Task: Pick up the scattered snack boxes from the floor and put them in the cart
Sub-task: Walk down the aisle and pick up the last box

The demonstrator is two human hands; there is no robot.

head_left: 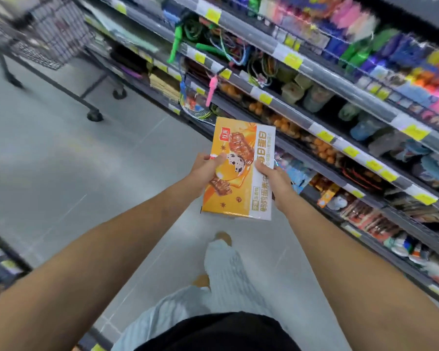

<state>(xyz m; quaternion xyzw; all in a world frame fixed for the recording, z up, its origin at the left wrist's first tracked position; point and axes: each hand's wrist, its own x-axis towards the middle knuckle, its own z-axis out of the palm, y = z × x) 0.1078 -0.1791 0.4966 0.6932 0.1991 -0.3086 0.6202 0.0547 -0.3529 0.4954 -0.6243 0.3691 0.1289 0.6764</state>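
I hold an orange and white snack box [241, 158] in front of me, above the grey floor. My left hand [205, 169] grips its left edge with the thumb on the printed face. My right hand [273, 182] grips its white right edge. The box is tilted, its top end pointing away from me. The wire cart [46, 39] stands at the upper left, blurred, a good distance ahead of the box. No other snack box shows on the floor in this view.
Long store shelves [314, 102] full of packaged goods and yellow price tags run along the right side. The cart's wheels [94, 115] rest on the grey floor [61, 173]. My legs in pale trousers and one shoe [223, 238] are below the box. Another shelf edge sits at the lower left.
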